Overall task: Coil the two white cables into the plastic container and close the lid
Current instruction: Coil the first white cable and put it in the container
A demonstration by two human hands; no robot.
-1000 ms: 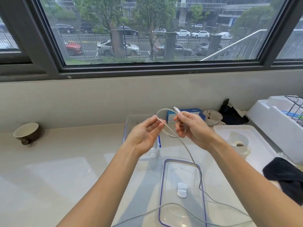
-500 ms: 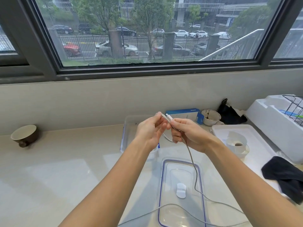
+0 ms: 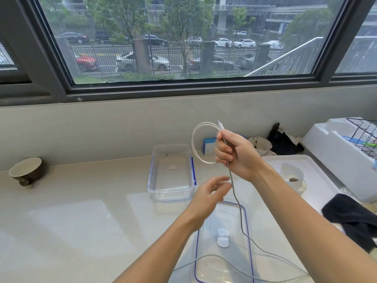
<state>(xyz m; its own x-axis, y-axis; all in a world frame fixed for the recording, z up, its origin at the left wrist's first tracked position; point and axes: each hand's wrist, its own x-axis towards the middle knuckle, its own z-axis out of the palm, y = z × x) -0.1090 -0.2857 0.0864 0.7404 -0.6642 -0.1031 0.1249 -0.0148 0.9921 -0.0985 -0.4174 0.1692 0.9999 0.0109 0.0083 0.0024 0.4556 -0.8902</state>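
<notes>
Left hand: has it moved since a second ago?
Yes. The left hand let go of the cable and dropped from the container toward the lid.

One view only, worn on the person's head: a wide lens looking forward and down over the tabletop (image 3: 81, 201) toward the window (image 3: 183, 48) straight ahead. It sits close in; both forearms (image 3: 163, 252) enter from the bottom edge, the left hand (image 3: 208, 193) and right hand (image 3: 234, 154) near mid-frame. The window frame leans at the edges.
</notes>
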